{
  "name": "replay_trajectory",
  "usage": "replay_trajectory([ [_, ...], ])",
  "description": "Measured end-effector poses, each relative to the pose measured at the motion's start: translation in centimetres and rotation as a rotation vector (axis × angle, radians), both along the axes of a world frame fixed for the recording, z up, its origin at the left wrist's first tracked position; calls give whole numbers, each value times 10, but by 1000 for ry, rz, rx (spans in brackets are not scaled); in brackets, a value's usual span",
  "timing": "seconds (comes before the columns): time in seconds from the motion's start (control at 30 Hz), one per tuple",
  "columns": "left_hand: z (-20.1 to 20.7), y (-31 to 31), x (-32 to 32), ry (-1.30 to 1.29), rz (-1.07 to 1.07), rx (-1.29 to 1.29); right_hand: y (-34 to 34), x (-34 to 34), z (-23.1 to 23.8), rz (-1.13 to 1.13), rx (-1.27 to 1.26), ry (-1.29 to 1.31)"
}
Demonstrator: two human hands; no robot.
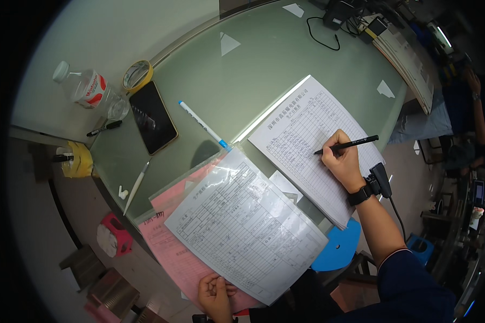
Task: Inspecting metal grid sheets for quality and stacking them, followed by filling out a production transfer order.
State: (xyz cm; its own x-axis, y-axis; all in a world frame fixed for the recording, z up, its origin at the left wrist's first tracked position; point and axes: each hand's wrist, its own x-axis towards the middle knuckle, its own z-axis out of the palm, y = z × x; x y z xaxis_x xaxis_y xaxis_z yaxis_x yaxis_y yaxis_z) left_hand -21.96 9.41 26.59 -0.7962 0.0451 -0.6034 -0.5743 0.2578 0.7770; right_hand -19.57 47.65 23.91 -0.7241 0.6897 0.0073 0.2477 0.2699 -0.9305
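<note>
My right hand (pixel 342 161) pinches a black pen (pixel 355 143), its tip down on a thick stack of printed table forms (pixel 293 126) with handwritten entries. A black band with a small device and cable sits on that wrist. At the near edge, my left hand (pixel 216 296) has its fingers curled at the lower edge of a pink sheet (pixel 175 253); whether it grips the sheet is hard to see. Over the pink sheet lies a white filled-in form (pixel 248 226) in a clear plastic sleeve, left of the stack. A white and blue marker (pixel 203 125) lies just beyond the sleeve.
On the green-topped table (pixel 242 70) at left are a dark phone (pixel 153 118), a tape roll (pixel 138 75), a plastic bottle (pixel 91 89), a black marker (pixel 104 128) and a slim white tool (pixel 137 187). A blue stool (pixel 337 246) stands below the right edge. Another person is at far right.
</note>
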Motion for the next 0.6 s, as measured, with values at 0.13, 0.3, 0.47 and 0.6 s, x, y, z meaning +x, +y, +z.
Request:
replay_trajectory([
  [0.13,2,-4,-1,-5,0,-2,-3,-4,-2,-6,5,-12],
  [0.3,4,-2,-5,-83,-23,75,0,-2,2,-12,13,54],
  [0.47,2,-3,-5,-64,-20,105,13,-1,8,-94,-76,97],
  [0.6,3,-1,-4,-56,-20,91,37,-1,15,-93,-17,97],
])
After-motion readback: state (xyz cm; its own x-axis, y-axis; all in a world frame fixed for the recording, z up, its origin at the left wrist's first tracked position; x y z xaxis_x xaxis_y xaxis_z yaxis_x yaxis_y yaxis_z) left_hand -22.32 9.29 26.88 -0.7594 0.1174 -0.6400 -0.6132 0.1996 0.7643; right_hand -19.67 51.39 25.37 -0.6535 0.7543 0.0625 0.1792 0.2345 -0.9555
